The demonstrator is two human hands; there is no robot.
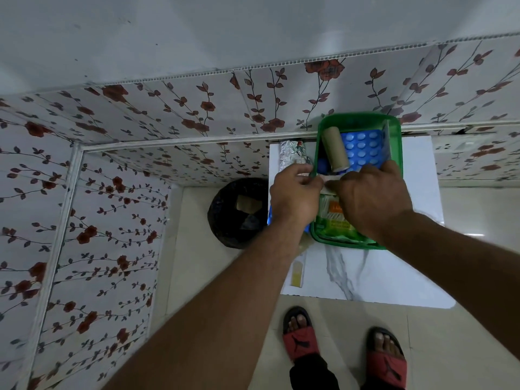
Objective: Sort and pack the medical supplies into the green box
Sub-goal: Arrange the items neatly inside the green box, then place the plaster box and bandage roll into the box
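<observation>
Feet in red-and-black sandals (300, 339) stand nearest, on pale glossy floor tiles (213, 277). Just beyond them a white marble-patterned tabletop (394, 277) juts out from the wall, with a small yellow-and-white sachet (297, 273) lying near its left front edge. Both bare forearms reach forward over it. The left hand (294, 197) and the right hand (371, 198) meet over the middle of the green box (395, 128), each pinching an end of a pale flat strip (330, 180) stretched between them. Under the hands, the box's near part holds a green-and-orange packet (334, 220); its far part holds a tan bandage roll (334, 150) lying on blue blister packs (363, 149). A crumpled foil strip (291, 156) lies on the tabletop just left of the box. Left of the table, on the floor, sits a round bin with a black liner (239, 212). Beyond, wall panels printed with red flowers (168, 114) wrap the corner, plain grey wall above.
</observation>
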